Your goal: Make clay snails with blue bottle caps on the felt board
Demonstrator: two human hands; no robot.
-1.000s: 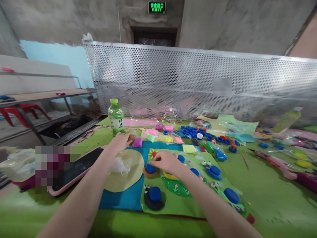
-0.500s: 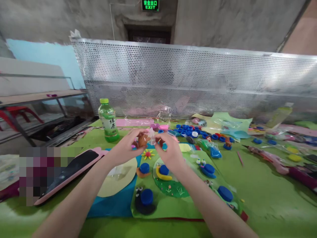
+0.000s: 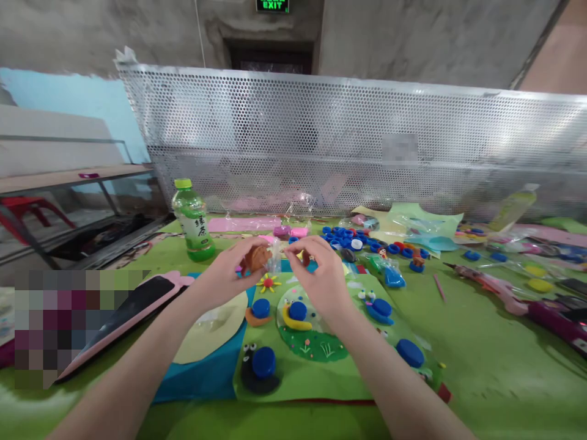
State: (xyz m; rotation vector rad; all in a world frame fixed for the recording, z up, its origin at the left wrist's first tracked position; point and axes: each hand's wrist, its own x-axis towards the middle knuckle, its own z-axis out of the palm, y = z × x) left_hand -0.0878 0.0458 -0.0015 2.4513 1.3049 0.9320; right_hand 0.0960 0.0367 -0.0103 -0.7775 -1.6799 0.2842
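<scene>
My left hand (image 3: 233,263) is closed around a lump of brown modelling clay (image 3: 259,259), with crinkled clear plastic wrap (image 3: 276,256) sticking out on its right side. Close by on the right, my right hand (image 3: 318,263) has thumb and forefinger pinched together; whatever is between them is too small to make out. Below both hands lies a green craft sheet (image 3: 293,385) bearing clay snails with blue bottle-cap shells: a black snail (image 3: 259,369), an orange snail (image 3: 258,313), a yellow snail (image 3: 296,316) and a blue snail (image 3: 380,310). A clay sun (image 3: 268,282) sits near its top edge.
A green tea bottle (image 3: 191,220) stands at left, near a pink-edged dark case (image 3: 123,321). Loose blue caps (image 3: 342,237) are heaped behind my right hand. At right lie a pink glue gun (image 3: 513,299) and a pink stick (image 3: 439,288). A perforated metal panel (image 3: 293,140) closes the back.
My hands have drawn slightly apart; the right fingers have come away from the plastic wrap. More of the brown clay shows in my left hand. The whole view has shifted a little.
</scene>
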